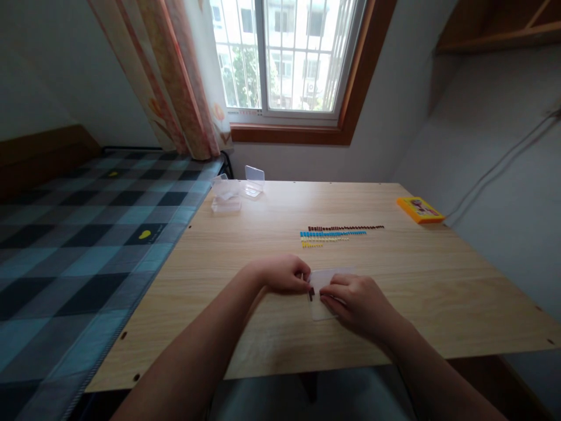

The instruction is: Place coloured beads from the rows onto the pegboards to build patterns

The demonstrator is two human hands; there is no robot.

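Note:
A clear, flat plastic sheet or board [323, 314] lies on the wooden table in front of me. Several small dark brown pieces [311, 294] sit near its left edge. My left hand [287, 273] is closed at that edge, thumb and fingertips pinched right by the brown pieces; what lies between them is hidden. From the other side my right hand [353, 298] rests over the sheet with its fingers bunched together. Its fingertips are just right of the brown pieces, and anything in them is too small to make out.
Beyond the hands lie rows of small brown pieces [346, 228], blue pieces [333, 233], cream pieces [322, 239] and yellow pieces [311, 245]. Clear plastic boxes [226, 204] stand at the table's far left. An orange-yellow box [421, 210] is at the right edge. A checked bed [109, 234] adjoins the left side.

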